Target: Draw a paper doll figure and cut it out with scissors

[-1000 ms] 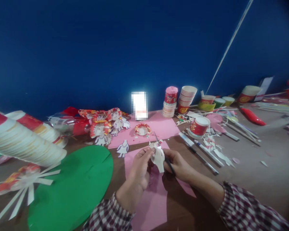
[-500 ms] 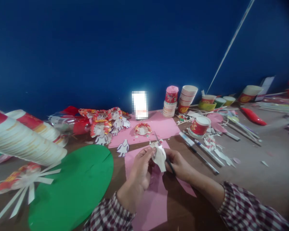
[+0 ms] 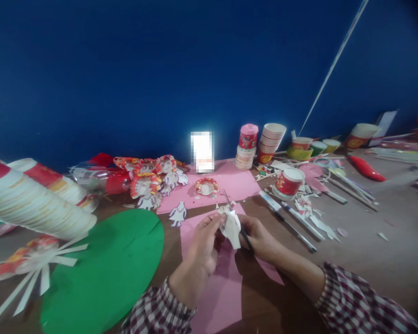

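Observation:
Between thumb and fingers, my left hand [image 3: 205, 236] pinches a small white paper piece [image 3: 231, 232] above the pink paper. My right hand [image 3: 259, 237] is closed around dark-handled scissors [image 3: 245, 237], whose blades point away from me behind the white piece; the cut itself is hidden. Beyond my hands lies a ring of red and yellow folded paper [image 3: 206, 186] with a pale centre. A cut-out paper dress figure [image 3: 178, 214] with a dark outline rests left of my left hand.
A green oval sheet [image 3: 107, 264] and a long leaning stack of paper cups [image 3: 38, 199] take up the left. Paper dolls [image 3: 146, 183] lie at the back. Right of me are a red paper cup [image 3: 289, 182], markers [image 3: 301, 220] and paper scraps [image 3: 320, 222].
The white paper piece has shifted very slightly in my left hand. Everything else looks the same.

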A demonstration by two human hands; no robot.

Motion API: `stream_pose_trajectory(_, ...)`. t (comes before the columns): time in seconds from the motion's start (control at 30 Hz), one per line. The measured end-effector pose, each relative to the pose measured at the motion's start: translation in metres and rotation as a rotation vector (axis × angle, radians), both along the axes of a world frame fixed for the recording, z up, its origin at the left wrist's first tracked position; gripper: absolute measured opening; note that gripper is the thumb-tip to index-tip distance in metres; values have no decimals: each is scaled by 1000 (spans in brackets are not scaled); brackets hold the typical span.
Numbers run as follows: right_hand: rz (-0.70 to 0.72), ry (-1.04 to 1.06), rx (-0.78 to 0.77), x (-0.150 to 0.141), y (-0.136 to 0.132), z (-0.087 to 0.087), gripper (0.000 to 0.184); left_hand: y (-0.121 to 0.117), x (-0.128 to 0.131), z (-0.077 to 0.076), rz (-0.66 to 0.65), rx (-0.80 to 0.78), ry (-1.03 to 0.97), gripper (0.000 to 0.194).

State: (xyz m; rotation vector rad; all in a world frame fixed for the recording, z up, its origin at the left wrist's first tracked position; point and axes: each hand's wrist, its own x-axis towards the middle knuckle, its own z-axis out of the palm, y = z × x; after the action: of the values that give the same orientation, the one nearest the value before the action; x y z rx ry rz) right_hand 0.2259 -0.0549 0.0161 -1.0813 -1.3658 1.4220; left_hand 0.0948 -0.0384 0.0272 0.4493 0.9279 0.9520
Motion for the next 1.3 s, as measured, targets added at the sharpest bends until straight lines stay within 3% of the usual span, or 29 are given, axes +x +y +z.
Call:
stream_pose_trajectory(0.53,-20,5,-12,-2,-1,8,17,0,0,-2,6,-14,-14,22)
stream_pose_trajectory(1.3,-2,52,-10,0,-1,2,19,0,1,2,10,-54,4,21)
